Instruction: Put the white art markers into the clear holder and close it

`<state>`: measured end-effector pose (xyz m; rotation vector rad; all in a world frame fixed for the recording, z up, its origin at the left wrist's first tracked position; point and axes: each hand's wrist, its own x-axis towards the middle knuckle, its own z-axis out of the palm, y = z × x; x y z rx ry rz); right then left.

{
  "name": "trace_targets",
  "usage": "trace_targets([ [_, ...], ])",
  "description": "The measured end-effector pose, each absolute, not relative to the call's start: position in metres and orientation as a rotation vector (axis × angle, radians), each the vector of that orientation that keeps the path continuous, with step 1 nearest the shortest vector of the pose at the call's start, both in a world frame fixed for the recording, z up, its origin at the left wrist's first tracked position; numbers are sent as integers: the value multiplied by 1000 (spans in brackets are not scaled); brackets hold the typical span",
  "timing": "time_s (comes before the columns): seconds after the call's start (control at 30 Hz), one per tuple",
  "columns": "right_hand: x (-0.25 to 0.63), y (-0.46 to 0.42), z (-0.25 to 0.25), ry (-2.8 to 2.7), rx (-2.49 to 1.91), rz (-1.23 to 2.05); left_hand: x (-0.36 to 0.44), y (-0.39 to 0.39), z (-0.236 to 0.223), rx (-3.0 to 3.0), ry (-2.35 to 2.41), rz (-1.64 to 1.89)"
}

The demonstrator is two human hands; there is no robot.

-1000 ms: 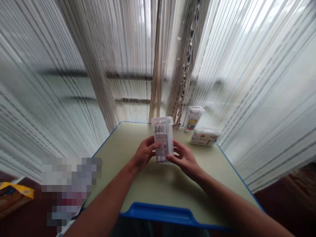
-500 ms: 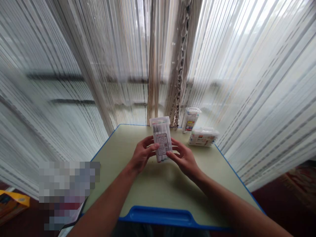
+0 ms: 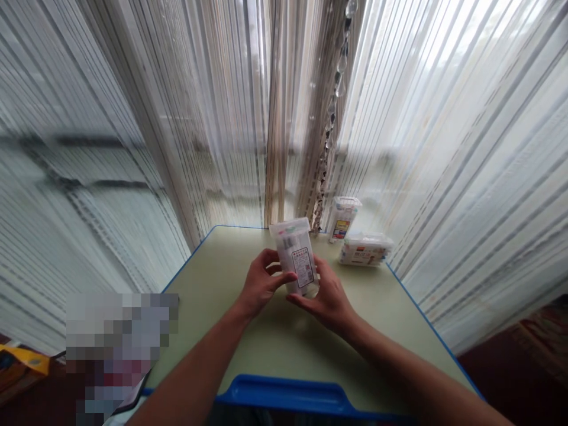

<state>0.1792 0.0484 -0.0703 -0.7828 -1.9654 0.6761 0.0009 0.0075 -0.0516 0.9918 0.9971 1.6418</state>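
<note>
A clear plastic case of markers (image 3: 295, 257) with a white label is held up over the desk, tilted with its top leaning left. My left hand (image 3: 264, 281) grips its left side, thumb across the front. On the other side my right hand (image 3: 326, 293) holds the right edge and lower corner, its thumb near the bottom. Pale pens show dimly through the plastic, and a wider lid-like rim tops the case. The label's print is too small to read.
The pale green desk (image 3: 213, 266) has a blue edge and a blue front tray (image 3: 288, 393). At the back right stand an upright clear marker case (image 3: 345, 219) and a wider marker box (image 3: 364, 249). String curtains (image 3: 213, 118) hang behind. A pixelated patch covers the left side.
The marker case has tilted further and come slightly lower. My right thumb has moved from the label's front down to the bottom corner; my left thumb reaches further across.
</note>
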Motion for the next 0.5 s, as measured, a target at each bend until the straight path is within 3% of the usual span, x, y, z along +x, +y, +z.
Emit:
trace_targets([
  [0.5, 180, 44, -59, -1610, -521, 1459, -3, 5, -47, 983, 815, 1519],
])
